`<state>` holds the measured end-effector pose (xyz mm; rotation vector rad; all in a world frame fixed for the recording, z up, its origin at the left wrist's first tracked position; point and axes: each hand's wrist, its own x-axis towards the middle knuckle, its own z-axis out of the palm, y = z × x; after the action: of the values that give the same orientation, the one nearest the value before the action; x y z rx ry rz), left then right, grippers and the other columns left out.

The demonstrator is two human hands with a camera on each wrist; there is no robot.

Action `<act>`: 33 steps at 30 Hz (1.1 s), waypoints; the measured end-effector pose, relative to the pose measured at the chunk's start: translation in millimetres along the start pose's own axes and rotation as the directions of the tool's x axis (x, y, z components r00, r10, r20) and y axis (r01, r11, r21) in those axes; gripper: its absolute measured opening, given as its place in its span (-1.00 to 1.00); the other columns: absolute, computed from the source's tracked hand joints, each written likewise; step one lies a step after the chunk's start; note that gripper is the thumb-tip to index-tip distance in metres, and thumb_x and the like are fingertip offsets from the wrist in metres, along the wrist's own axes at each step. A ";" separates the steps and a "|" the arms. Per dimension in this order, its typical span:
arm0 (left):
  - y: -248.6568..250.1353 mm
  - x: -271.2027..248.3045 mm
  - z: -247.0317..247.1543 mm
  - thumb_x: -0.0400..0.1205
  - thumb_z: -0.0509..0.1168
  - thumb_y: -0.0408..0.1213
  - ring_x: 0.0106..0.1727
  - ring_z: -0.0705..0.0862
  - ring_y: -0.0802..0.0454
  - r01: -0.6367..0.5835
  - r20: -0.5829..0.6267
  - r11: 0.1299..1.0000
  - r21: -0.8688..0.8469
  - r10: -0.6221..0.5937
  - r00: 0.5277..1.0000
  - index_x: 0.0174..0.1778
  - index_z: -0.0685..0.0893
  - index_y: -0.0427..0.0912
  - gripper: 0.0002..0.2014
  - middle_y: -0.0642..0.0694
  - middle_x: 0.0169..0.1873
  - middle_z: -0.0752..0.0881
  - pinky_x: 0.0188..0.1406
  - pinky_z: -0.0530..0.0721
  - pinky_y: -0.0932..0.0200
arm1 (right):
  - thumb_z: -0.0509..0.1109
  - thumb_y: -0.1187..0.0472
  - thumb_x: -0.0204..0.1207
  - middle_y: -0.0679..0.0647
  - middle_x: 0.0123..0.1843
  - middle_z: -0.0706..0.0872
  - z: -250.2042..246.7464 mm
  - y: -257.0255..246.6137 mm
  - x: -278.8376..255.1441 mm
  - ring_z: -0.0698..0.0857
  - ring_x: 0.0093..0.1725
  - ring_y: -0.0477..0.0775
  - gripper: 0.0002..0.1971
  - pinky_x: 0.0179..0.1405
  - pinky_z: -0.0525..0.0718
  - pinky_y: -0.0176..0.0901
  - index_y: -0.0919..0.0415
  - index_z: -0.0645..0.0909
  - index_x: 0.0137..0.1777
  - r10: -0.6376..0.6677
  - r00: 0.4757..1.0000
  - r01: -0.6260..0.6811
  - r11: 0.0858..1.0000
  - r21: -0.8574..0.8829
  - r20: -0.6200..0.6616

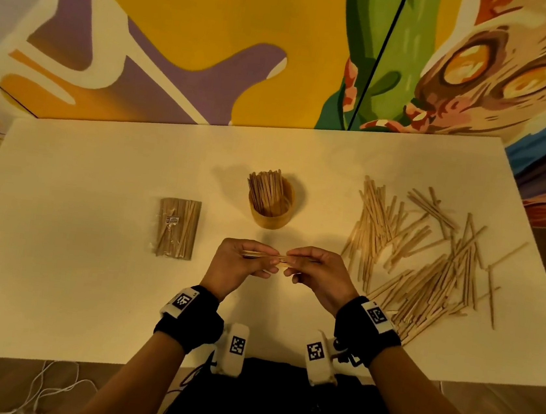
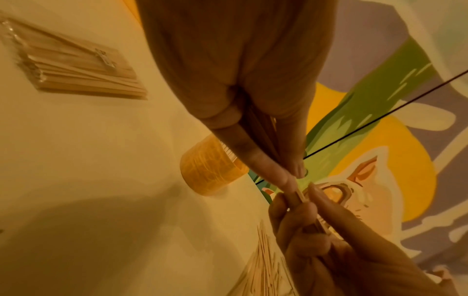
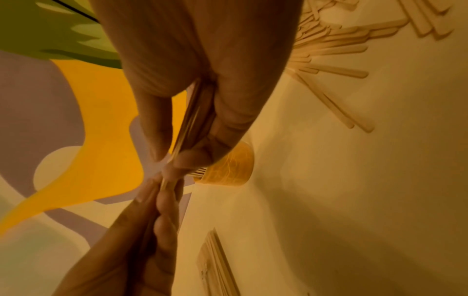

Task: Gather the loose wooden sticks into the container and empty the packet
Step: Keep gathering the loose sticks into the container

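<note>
Both hands hold one small bundle of wooden sticks [image 1: 280,259] level above the table's near middle. My left hand [image 1: 241,264] pinches its left end, my right hand [image 1: 315,273] its right end. In the wrist views the same bundle [image 2: 263,140] [image 3: 195,112] runs between thumb and fingers. Behind the hands stands a round wooden container [image 1: 269,214] [image 2: 210,170] [image 3: 229,166] with several sticks upright in it. A clear packet of sticks [image 1: 177,228] [image 2: 73,64] [image 3: 217,266] lies flat to the left. A scattered pile of loose sticks [image 1: 429,258] [image 3: 336,40] [image 2: 266,270] covers the right side.
The white table [image 1: 70,269] meets a painted mural wall [image 1: 217,30] at its far edge. White cords [image 1: 50,389] trail on the floor below the near left edge. Bare tabletop lies between the packet and the left edge.
</note>
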<state>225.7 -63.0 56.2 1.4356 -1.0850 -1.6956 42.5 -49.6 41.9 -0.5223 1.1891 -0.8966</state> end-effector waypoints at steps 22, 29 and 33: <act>32.0 37.1 -11.1 0.46 0.46 -0.56 -0.31 0.83 -0.11 0.006 0.186 0.992 0.129 -0.030 0.982 -0.07 0.78 -0.43 -0.86 -0.27 -0.32 0.83 -0.26 0.80 0.17 | 0.46 0.48 0.47 0.26 -0.27 0.78 -2.0 -4.8 15.7 0.79 -0.27 0.14 -0.90 -0.27 0.73 -0.20 0.41 0.73 -0.03 0.031 0.999 -0.030 0.986 0.162 -0.005; 77.6 81.6 -39.2 0.41 0.50 -0.58 -0.43 0.80 0.00 -0.080 0.096 0.945 0.316 0.053 0.994 -0.10 0.78 -0.48 -0.84 -0.20 -0.47 0.80 -0.36 0.77 0.26 | 0.36 0.33 0.60 0.37 -0.08 0.80 -43.4 -6.5 12.1 0.82 -0.14 0.23 -0.81 -0.17 0.77 -0.10 0.47 0.67 0.09 0.088 0.982 -0.047 0.971 0.234 -0.168; 105.5 111.5 -45.7 0.40 0.53 -0.56 -0.40 0.77 0.00 -0.142 0.042 0.823 0.549 0.142 0.989 -0.16 0.82 -0.42 -0.87 -0.29 -0.40 0.79 -0.33 0.76 0.30 | 0.29 0.22 0.67 0.34 -0.04 0.80 -93.5 -0.9 -6.5 0.80 -0.12 0.21 -0.75 -0.15 0.72 -0.04 0.43 0.68 0.09 0.121 0.957 -0.089 0.987 0.131 -0.264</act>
<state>247.1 -215.7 99.5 1.6391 -1.7368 -1.3237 -46.6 -35.4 16.5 -0.2419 1.3889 -0.9614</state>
